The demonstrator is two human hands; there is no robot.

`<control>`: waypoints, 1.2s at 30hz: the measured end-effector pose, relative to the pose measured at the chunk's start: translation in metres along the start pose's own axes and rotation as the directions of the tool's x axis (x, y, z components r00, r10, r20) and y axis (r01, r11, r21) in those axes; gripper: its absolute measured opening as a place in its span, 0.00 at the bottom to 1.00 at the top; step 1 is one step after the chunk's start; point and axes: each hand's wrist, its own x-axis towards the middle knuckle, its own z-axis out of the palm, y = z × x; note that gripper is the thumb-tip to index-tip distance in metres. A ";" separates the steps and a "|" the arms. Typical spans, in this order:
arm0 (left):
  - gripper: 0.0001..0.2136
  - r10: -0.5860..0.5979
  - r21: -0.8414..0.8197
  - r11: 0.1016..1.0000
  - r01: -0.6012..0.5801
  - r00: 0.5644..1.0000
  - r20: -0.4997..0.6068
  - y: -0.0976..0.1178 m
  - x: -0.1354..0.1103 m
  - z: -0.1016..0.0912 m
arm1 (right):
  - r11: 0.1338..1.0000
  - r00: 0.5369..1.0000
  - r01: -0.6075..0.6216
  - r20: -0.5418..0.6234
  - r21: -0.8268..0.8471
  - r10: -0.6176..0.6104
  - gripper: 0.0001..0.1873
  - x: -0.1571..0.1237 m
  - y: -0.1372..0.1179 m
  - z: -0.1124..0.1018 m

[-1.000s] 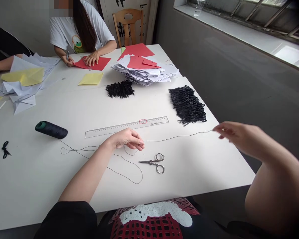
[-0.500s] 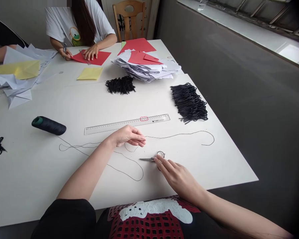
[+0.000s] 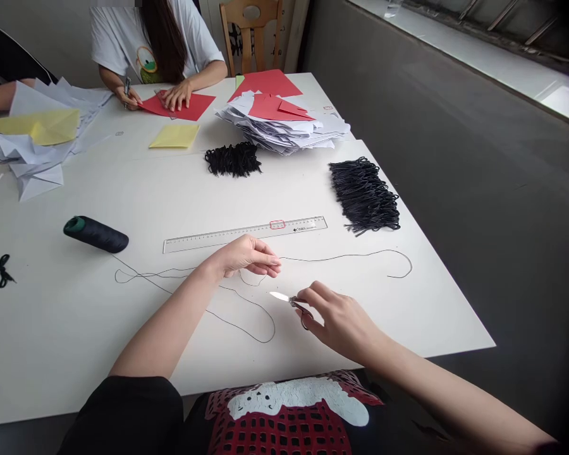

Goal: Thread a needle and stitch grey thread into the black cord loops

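Note:
Between the fingertips of my left hand (image 3: pixel 251 257) a thin dark thread (image 3: pixel 341 256) is pinched. One end of it runs right and curls on the table; the other side loops leftward under my forearm, towards a black thread spool (image 3: pixel 99 234) lying on its side. My right hand (image 3: pixel 339 316) holds small metal scissors (image 3: pixel 296 304) by the handles, blades pointing left, just below my left fingertips and apart from the thread there. Behind my left hand lies a clear plastic ruler (image 3: pixel 246 234).
Bundles of black looped cords (image 3: pixel 365 194) lie at the right and a smaller pile (image 3: pixel 233 159) farther back. Stacked papers (image 3: pixel 284 129) stand behind. Across the white table (image 3: pixel 76 328) a person's hands rest on red paper (image 3: pixel 196 107). A small black knotted cord (image 3: pixel 3 272) lies far left.
My right hand has picked the scissors up from lying under its fingers and now grips the handles, with the blades turned. My left hand keeps its pinch on the thread.

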 end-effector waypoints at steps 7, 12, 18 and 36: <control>0.12 -0.021 0.027 0.999 0.020 0.999 0.041 0.007 -0.007 0.005 | 0.851 0.962 -0.186 0.268 0.491 0.055 0.21 0.020 0.000 -0.021; 0.10 -0.024 0.042 0.999 0.021 0.998 0.059 0.007 -0.008 0.005 | 0.782 0.922 -0.290 0.381 0.552 0.073 0.24 0.023 0.000 -0.017; 0.10 -0.017 0.063 0.998 0.013 0.997 0.072 0.007 -0.008 0.005 | 0.772 0.908 -0.331 0.406 0.542 0.105 0.23 0.023 -0.001 -0.017; 0.09 -0.019 0.079 0.997 0.015 0.999 0.050 0.010 -0.011 0.004 | 0.759 0.912 -0.329 0.398 0.562 0.100 0.24 0.029 -0.004 -0.016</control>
